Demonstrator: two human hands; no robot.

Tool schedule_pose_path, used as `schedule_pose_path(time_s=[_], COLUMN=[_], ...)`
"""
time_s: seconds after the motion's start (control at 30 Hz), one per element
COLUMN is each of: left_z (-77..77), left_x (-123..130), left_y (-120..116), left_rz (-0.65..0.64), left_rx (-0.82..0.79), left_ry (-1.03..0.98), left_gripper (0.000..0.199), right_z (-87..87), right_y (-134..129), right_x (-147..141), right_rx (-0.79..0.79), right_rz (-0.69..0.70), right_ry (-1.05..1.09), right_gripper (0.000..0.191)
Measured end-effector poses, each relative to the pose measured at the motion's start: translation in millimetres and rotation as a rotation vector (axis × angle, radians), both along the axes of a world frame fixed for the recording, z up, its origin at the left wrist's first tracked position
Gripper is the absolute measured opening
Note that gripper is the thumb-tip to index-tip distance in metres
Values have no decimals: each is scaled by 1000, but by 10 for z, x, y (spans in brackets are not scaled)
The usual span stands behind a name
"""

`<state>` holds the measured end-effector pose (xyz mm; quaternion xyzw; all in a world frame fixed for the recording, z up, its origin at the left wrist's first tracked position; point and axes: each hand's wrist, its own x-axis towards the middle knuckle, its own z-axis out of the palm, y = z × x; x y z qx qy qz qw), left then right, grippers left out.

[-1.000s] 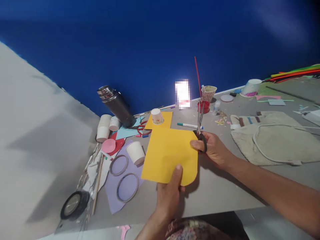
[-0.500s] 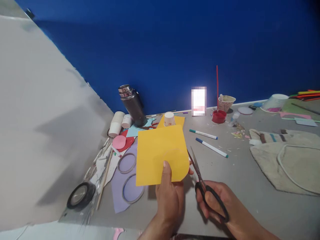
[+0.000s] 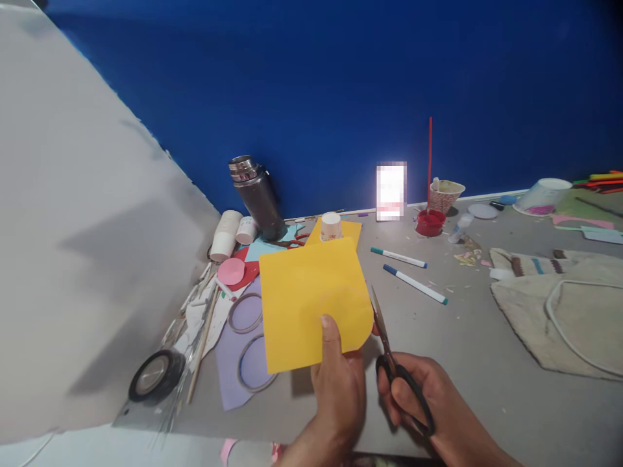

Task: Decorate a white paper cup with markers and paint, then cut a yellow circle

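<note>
A yellow sheet of paper (image 3: 296,305) is held up over the table by my left hand (image 3: 338,383), thumb on its front and fingers behind. Its lower right corner is rounded, and a faint curved line shows on its face. My right hand (image 3: 413,392) grips black-handled scissors (image 3: 384,331), fingers through the loops. The blades point up and away, close to the paper's right edge; whether they touch it I cannot tell. Behind the sheet stand a small upturned paper cup (image 3: 331,226) and another yellow paper piece (image 3: 353,232).
Left are a dark flask (image 3: 257,201), stacked cups (image 3: 226,235), purple paper (image 3: 228,383) with rings, and a tape roll (image 3: 156,376). Two markers (image 3: 413,284) lie to the right. Further right are a red pot (image 3: 430,222) with a stick and a cloth bag (image 3: 525,318).
The scissor blades have come closer together beside the paper's right edge. The yellow sheet has turned slightly in my left hand. The view has shifted a little.
</note>
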<state>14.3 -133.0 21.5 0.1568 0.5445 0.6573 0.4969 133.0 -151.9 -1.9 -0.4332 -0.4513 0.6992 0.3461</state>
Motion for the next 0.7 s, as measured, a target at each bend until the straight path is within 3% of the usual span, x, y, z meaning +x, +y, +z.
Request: schedule_pose_path(time_s=[0.17, 0.47, 0.7], left_z=[-31, 6, 36], left_x=[26, -23, -25], left_y=[-15, -27, -27], left_rz=[-24, -74, -62], left_rx=[-17, -72, -114], left_ry=[10, 215, 234], left_gripper=[72, 72, 81], right_z=[14, 43, 62], right_y=[2, -3, 24], right_x=[-18, -27, -35], right_rx=[-15, -51, -78], right_rz=[-28, -48, -54], right_ry=[-12, -24, -43], right_gripper=[84, 83, 85])
